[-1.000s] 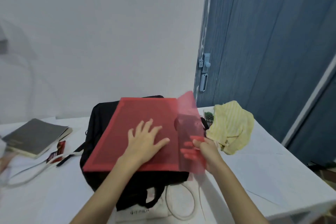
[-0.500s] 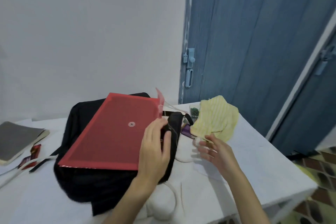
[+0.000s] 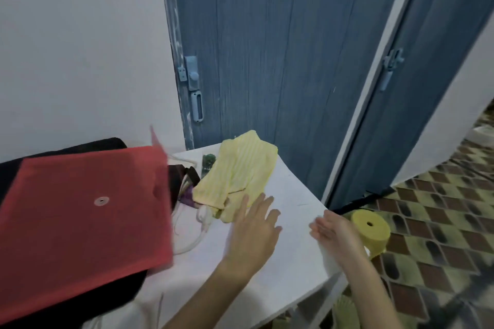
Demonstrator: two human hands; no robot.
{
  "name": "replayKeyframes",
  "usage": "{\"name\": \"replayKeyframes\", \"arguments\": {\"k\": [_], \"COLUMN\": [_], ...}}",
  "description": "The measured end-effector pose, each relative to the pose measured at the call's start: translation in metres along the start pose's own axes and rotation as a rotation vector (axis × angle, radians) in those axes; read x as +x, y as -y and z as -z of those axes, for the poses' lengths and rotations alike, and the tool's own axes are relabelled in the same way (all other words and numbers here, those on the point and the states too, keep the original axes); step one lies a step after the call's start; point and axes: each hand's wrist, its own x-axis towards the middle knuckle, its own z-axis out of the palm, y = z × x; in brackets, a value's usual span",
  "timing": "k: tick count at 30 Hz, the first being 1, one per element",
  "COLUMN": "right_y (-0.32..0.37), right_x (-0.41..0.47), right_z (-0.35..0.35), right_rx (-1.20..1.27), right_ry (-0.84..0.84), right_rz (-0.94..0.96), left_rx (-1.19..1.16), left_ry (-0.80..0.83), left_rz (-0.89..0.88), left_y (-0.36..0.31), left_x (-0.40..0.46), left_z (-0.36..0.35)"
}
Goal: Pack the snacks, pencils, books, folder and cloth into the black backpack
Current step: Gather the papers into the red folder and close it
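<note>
Folder (image 3: 80,211) lies on backpack (image 3: 112,143); cloth (image 3: 238,173) lies to its right.

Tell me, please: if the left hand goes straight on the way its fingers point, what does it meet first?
Most likely the yellow cloth: the open left hand points at its near edge, seemingly almost touching.

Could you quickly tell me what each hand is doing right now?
Left hand: open, empty, beside the yellow cloth.
Right hand: open, empty.

A flat red plastic folder (image 3: 83,211) with a round snap button is lying tilted atop the black fabric backpack (image 3: 66,149). At its two o'clock, a crumpled pale yellow striped cloth (image 3: 238,171) is resting on the white table.
</note>
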Motion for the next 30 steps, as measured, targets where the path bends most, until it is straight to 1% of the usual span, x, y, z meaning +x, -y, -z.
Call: {"name": "replayKeyframes", "arguments": {"k": [2, 3, 5, 6, 9, 11, 13, 15, 17, 19, 21, 23, 25, 26, 27, 29, 30], "right_y": [0.009, 0.014, 0.02, 0.023, 0.026, 0.028, 0.034, 0.041, 0.045, 0.046, 0.041, 0.036, 0.034, 0.034, 0.034, 0.037, 0.039], "right_x": [0.008, 0.013, 0.023, 0.028, 0.033, 0.04, 0.046, 0.052, 0.058, 0.064, 0.07, 0.077, 0.08, 0.082, 0.083, 0.085, 0.085], "right_z": [-0.004, -0.003, -0.003, -0.003, -0.009, -0.013, -0.017, -0.025, -0.035, -0.045, -0.052, -0.056, -0.058, -0.058, -0.056, -0.049, -0.044], "right_rx": [0.0, 0.007, 0.007, 0.01, 0.014, -0.014, -0.023, -0.103, -0.276, -0.43, -0.554, -0.646, -0.703, -0.711, -0.705, -0.662, -0.646], "right_ry": [0.026, 0.061, 0.103, 0.124, 0.208, 0.228, 0.249, 0.272, 0.293, 0.31, 0.288, 0.256, 0.241, 0.233, 0.23, 0.23, 0.23], "right_rz": [-0.036, -0.074, -0.147, -0.183, -0.251, -0.267, -0.269, -0.258, -0.219, -0.176, -0.119, -0.058, -0.038, -0.037, -0.035, -0.024, -0.011], "left_rx": [-0.17, -0.208, -0.214, -0.161, -0.082, -0.066, -0.045, 0.014, 0.104, 0.149, 0.144, 0.162, 0.197, 0.206, 0.204, 0.276, 0.275], "left_ry": [0.139, 0.159, 0.307, 0.316, 0.225, 0.163, 0.066, -0.062, -0.047, 0.052, 0.185, 0.249, 0.279, 0.252, 0.236, 0.14, 0.095], "left_rz": [0.041, 0.057, 0.133, 0.152, 0.203, 0.209, 0.169, 0.115, 0.156, 0.315, 0.47, 0.564, 0.561, 0.54, 0.484, 0.41, 0.401], "left_y": [-0.002, -0.001, 0.008, 0.012, 0.024, 0.03, 0.033, 0.037, 0.038, 0.039, 0.043, 0.048, 0.052, 0.052, 0.053, 0.059, 0.061], "left_x": [0.013, 0.022, 0.03, 0.036, 0.043, 0.047, 0.05, 0.052, 0.06, 0.074, 0.086, 0.093, 0.097, 0.098, 0.099, 0.098, 0.099], "left_z": [-0.006, -0.015, -0.028, -0.035, -0.046, -0.05, -0.054, -0.057, -0.055, -0.045, -0.041, -0.044, -0.044, -0.041, -0.038, -0.042, -0.04]}}
